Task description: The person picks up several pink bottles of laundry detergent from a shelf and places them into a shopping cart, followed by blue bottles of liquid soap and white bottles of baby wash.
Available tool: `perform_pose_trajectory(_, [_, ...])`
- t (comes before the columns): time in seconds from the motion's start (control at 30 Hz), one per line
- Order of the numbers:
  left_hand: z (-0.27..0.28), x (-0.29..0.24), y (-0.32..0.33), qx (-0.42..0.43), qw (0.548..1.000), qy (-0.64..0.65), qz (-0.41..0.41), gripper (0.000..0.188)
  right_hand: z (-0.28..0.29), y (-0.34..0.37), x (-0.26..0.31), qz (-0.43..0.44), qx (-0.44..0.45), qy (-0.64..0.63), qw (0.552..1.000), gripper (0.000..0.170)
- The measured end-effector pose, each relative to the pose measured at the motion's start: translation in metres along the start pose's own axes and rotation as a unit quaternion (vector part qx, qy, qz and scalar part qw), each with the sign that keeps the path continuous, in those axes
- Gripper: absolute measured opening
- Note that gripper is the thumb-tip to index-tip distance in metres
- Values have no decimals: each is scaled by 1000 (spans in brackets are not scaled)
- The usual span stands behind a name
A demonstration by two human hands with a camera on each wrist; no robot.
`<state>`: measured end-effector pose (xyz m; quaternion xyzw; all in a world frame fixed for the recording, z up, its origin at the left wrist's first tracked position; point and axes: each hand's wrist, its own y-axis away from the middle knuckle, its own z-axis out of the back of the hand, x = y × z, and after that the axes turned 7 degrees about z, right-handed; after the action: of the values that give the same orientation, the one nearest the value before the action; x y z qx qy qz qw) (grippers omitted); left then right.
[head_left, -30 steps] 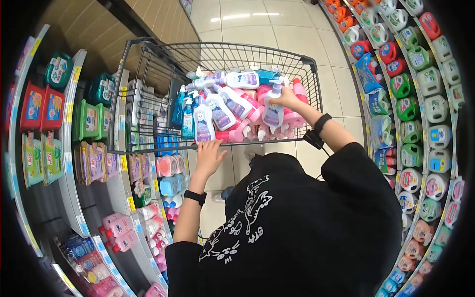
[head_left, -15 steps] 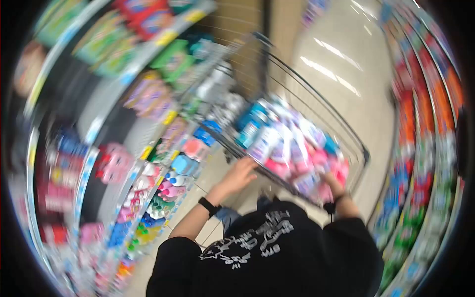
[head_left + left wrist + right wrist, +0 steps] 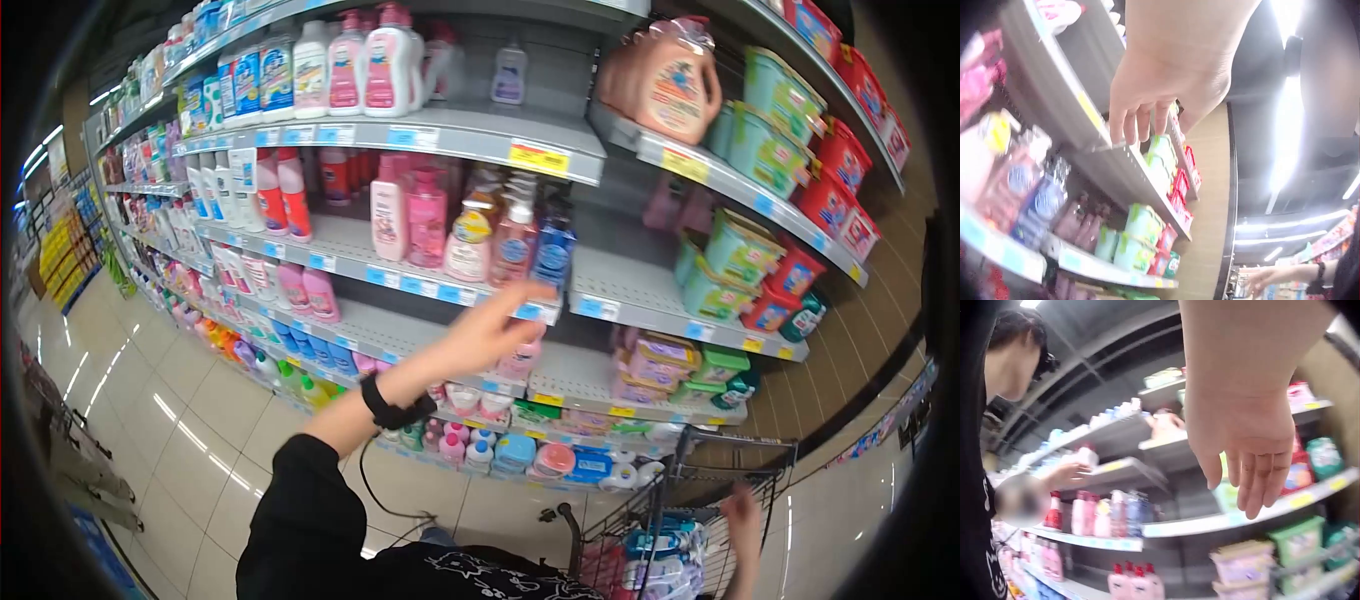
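Observation:
My left hand (image 3: pixel 500 325) reaches out in front of the shelves with nothing in it. In the left wrist view its fingers (image 3: pixel 1129 125) hang down, slightly bent. In the head view it overlaps the shelf edge below a pink pump bottle (image 3: pixel 512 245) and a blue bottle (image 3: pixel 553 250). My right hand (image 3: pixel 741 520) is raised over the shopping cart (image 3: pixel 690 440), also holding nothing. Its fingers (image 3: pixel 1263 481) point down, extended, in the right wrist view. White and purple bottles (image 3: pixel 665 575) lie in the cart.
A lone purple bottle (image 3: pixel 508 75) stands on the upper shelf, left of a large orange-pink jug (image 3: pixel 672 85). Green tubs (image 3: pixel 735 265) and red packs (image 3: pixel 835 195) fill the right end. The tiled floor (image 3: pixel 190 390) runs along the left. A cable (image 3: pixel 375 490) hangs near my left arm.
The view has swung from the cart to the shelves. My left hand has left the cart's edge and moved out to the shelves. My right hand has let go of the bottle and risen.

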<state>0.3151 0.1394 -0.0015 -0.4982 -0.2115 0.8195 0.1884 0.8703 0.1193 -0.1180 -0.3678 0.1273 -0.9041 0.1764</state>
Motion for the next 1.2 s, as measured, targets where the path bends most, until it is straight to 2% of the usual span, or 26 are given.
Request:
perform_pose_trajectory(0.07, [64,-16,-24,-26,998,-31,-57,34,-1,-92,132,40,42,19,998,34])
perform_pose_trajectory(0.1, [92,-25,-35,-41,997,-39,-50,32,-8,-127,167,113,32,-3,993,32])
perform_pose_trajectory(0.13, [117,-34,-45,-56,996,-48,-43,31,-9,-161,213,145,62,48,986,31])
perform_pose_trajectory(0.17, [138,-43,-54,-67,996,-59,-20,31,-17,-191,251,181,56,42,981,31])
perform_pose_trajectory(0.2, [157,-50,-64,-77,995,-70,3,31,-26,-225,275,304,22,97,947,31])
perform_pose_trajectory(0.23, [177,-51,-74,-87,982,-167,-20,31,-31,-254,317,292,55,107,949,31])
perform_pose_trajectory(0.27, [190,-42,-84,-115,956,-259,-79,30,-40,-285,346,297,70,91,948,30])
perform_pose_trajectory(0.3, [200,-34,-93,-126,927,-342,-92,30,-53,-319,363,368,39,114,922,28])
perform_pose_trajectory(0.33, [208,-24,-99,-135,891,-422,-102,29,-61,-343,394,332,53,156,929,27])
perform_pose_trajectory(0.37, [213,-12,-105,-135,883,-440,-93,29,-73,-377,402,404,27,146,903,28])
perform_pose_trajectory(0.4, [216,1,-111,-136,875,-457,-82,30,-86,-409,416,421,32,191,886,30])
perform_pose_trajectory(0.43, [219,12,-116,-139,866,-475,-71,30,-93,-434,431,399,72,228,885,35])
perform_pose_trajectory(0.53, [225,39,-134,-150,893,-421,-51,31,-119,-507,452,424,127,339,830,42])
perform_pose_trajectory(0.57, [228,37,-139,-149,890,-430,-43,31,-125,-523,462,419,140,365,820,47])
perform_pose_trajectory(0.67, [235,34,-156,-130,885,-446,-30,29,-137,-552,501,323,183,379,848,52])
perform_pose_trajectory(0.73, [241,39,-171,-107,887,-447,-44,28,-145,-547,529,249,165,353,886,58])
perform_pose_trajectory(0.8, [241,50,-178,-92,873,-474,-67,24,-159,-591,536,306,183,354,865,64])
perform_pose_trajectory(0.87, [243,64,-181,-87,863,-484,-114,23,-177,-624,549,281,171,343,880,68])
perform_pose_trajectory(0.93, [245,59,-181,-43,891,-446,-77,21,-198,-683,547,326,152,324,875,71])
perform_pose_trajectory(0.97, [243,61,-180,-55,893,-429,-122,23,-200,-688,551,342,108,322,876,74])
perform_pose_trajectory(1.03, [239,63,-177,-60,901,-414,-114,25,-213,-697,561,384,25,318,866,81])
perform_pose_trajectory(1.1, [237,63,-176,-75,905,-406,-105,26,-237,-737,552,419,11,239,876,80])
perform_pose_trajectory(1.2, [238,59,-175,-69,907,-406,-87,26,-249,-746,552,450,-25,190,872,73])
